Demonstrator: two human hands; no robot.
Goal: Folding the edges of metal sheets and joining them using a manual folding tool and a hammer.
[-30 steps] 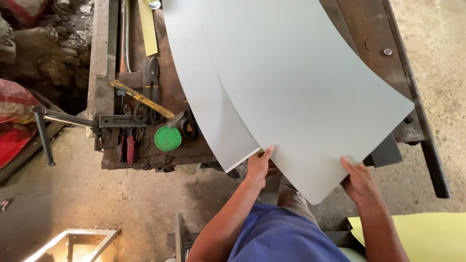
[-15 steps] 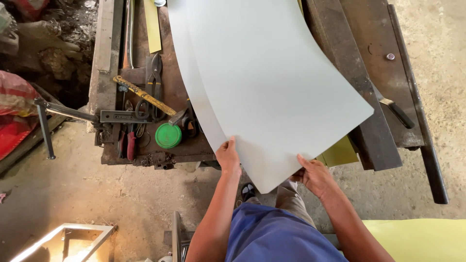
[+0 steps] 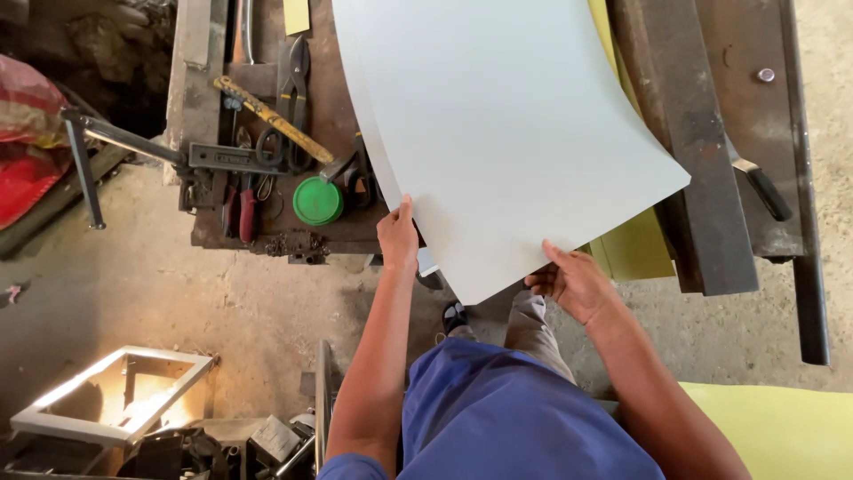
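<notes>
L hand (image 3: 397, 238) pinching pale sheet (image 3: 498, 133) edge, R hand (image 3: 573, 283) gripping its corner, over workbench (image 3: 338, 116)

The pale sheet (image 3: 498, 133) hides the workbench (image 3: 338, 116) beneath.

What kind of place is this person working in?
Most likely a small sheet-metal workshop. A rusty steel workbench holds tin snips and red-handled pliers, a vise handle juts out beside it, and both hands grip a large curved pale sheet.
</notes>
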